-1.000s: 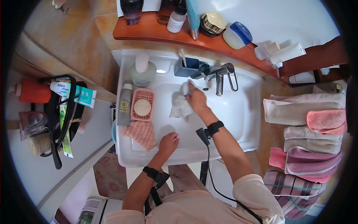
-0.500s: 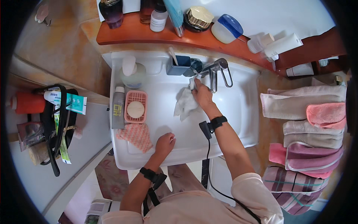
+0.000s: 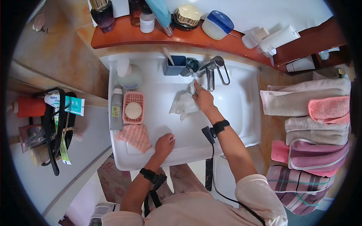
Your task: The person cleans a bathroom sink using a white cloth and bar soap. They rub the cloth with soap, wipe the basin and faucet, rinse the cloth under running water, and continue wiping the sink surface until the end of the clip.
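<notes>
My right hand (image 3: 203, 99) is closed on a crumpled white wipe (image 3: 184, 106), which spreads over the white sink (image 3: 173, 88) to the left of the fingers. The fingertips are just left of the chrome tap (image 3: 211, 77), below a dark green glass cup (image 3: 192, 66). A small whitish thing shows at the fingertips; its kind is unclear. My left hand (image 3: 164, 147) hovers over the sink's near part, fingers curled in with nothing visible in them. A pink-and-white checked cloth (image 3: 135, 137) lies to its left.
A pink soap dish (image 3: 128, 98) with round soap (image 3: 133, 110), a grey tube (image 3: 116, 109) and a pump bottle (image 3: 129, 77) line the sink's left side. A blue-grey holder (image 3: 174, 67) stands at the back. Cosmetics crowd the red-brown shelf (image 3: 124, 39). Folded towels (image 3: 305, 97) hang at right.
My right hand and the wipe sit slightly lower relative to the tap and glass cup. The whole view has shifted a little. My left hand stays curled in about the same place.
</notes>
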